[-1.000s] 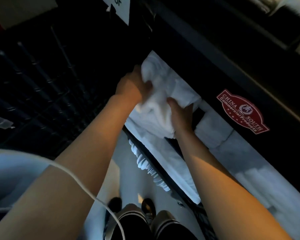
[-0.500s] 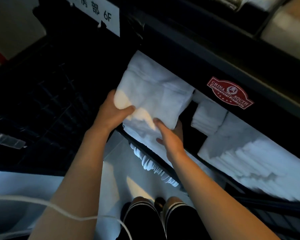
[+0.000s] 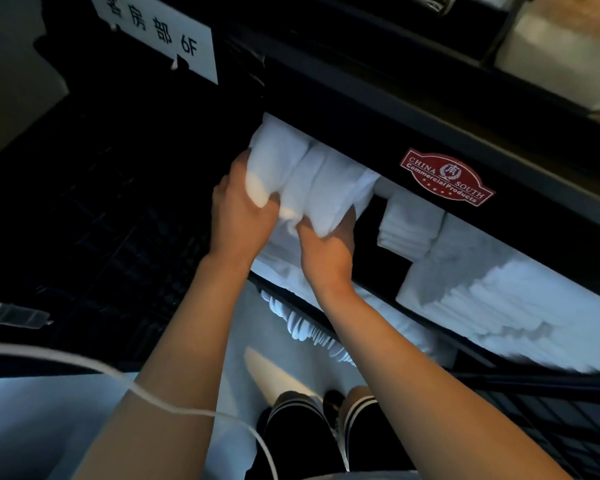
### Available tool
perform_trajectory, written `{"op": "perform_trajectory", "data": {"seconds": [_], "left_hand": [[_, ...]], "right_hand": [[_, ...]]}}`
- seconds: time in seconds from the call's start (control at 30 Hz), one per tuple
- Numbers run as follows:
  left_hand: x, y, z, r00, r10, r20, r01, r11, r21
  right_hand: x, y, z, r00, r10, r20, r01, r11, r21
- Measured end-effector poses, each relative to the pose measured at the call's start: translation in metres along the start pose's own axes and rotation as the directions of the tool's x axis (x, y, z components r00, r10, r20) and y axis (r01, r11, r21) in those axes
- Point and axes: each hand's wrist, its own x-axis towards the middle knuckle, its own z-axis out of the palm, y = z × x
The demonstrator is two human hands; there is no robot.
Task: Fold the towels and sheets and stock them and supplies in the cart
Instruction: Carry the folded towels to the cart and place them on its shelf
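A folded white towel (image 3: 312, 178) lies at the left end of the black cart's (image 3: 343, 109) shelf opening, on top of other white linen. My left hand (image 3: 239, 209) grips its near left corner, thumb over the front edge. My right hand (image 3: 329, 244) holds its near edge from below, fingers curled under the fold. The far part of the towel reaches into the dark shelf.
To the right on the same shelf sit a small stack of folded white cloths (image 3: 409, 226) and a larger pile of white towels (image 3: 506, 303). More white linen (image 3: 309, 330) shows on the shelf below. A paper sign (image 3: 153, 32) hangs on the cart's side. A white cable (image 3: 153, 400) crosses my left arm.
Both hands have pushed the towel deeper into the shelf opening, and its bundled shape has flattened onto the linen stack. The camera view has shifted so more of the right-hand piles shows.
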Motion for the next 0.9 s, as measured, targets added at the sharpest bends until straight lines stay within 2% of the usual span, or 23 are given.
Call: {"op": "perform_trajectory", "data": {"seconds": [0.07,0.13,0.2,0.27,0.33,0.47,0.53,0.57,0.63,0.7,0.73,0.8,0.9], "left_hand": [[0.02,0.001,0.001,1.0,0.016,0.011,-0.016,1.0,0.023],[0.042,-0.003,0.001,1.0,0.006,0.03,-0.007,0.998,0.057],[0.061,-0.017,0.0,0.999,-0.037,0.038,0.035,0.998,0.058],[0.075,-0.033,-0.003,0.991,-0.13,0.024,0.129,0.991,0.016],[0.08,-0.045,-0.005,0.975,-0.22,0.014,0.22,0.976,-0.002],[0.075,-0.053,-0.003,0.978,-0.208,0.008,0.208,0.977,-0.053],[0.07,-0.051,-0.004,0.982,-0.188,-0.004,0.187,0.98,-0.069],[0.066,-0.049,-0.004,0.986,-0.167,-0.017,0.166,0.985,-0.054],[0.057,-0.046,-0.008,0.995,-0.079,-0.056,0.081,0.996,0.04],[0.046,-0.045,-0.015,0.991,0.105,-0.078,-0.084,0.97,0.229],[0.041,-0.046,-0.019,0.976,0.214,-0.048,-0.188,0.929,0.318],[0.035,-0.05,-0.026,0.93,0.35,0.116,-0.366,0.841,0.398],[0.036,-0.061,-0.033,0.871,0.301,0.388,-0.466,0.753,0.464]], "right_hand": [[0.011,-0.006,0.006,1.0,0.006,0.0,-0.006,1.0,0.028],[0.029,-0.01,0.012,1.0,0.029,0.009,-0.029,0.999,-0.016],[0.049,-0.011,0.014,0.992,0.122,-0.002,-0.122,0.992,-0.04],[0.059,-0.003,0.01,0.967,0.255,-0.004,-0.254,0.965,0.071],[0.057,0.009,0.004,0.946,0.324,0.023,-0.323,0.929,0.182],[0.048,0.023,0.007,0.956,0.29,-0.047,-0.282,0.951,0.128],[0.041,0.019,0.011,0.975,0.188,-0.119,-0.195,0.979,-0.051],[0.035,0.016,0.011,0.987,0.075,-0.143,-0.102,0.976,-0.192],[0.017,0.01,0.007,0.962,-0.242,-0.123,0.15,0.852,-0.502],[0.002,0.009,0.007,0.872,-0.487,0.044,0.381,0.62,-0.686],[0.0,0.01,0.011,0.829,-0.533,0.167,0.473,0.511,-0.718],[0.008,0.008,0.022,0.762,-0.509,0.401,0.606,0.34,-0.719],[0.039,0.004,0.038,0.723,-0.379,0.577,0.668,0.171,-0.724]]}}
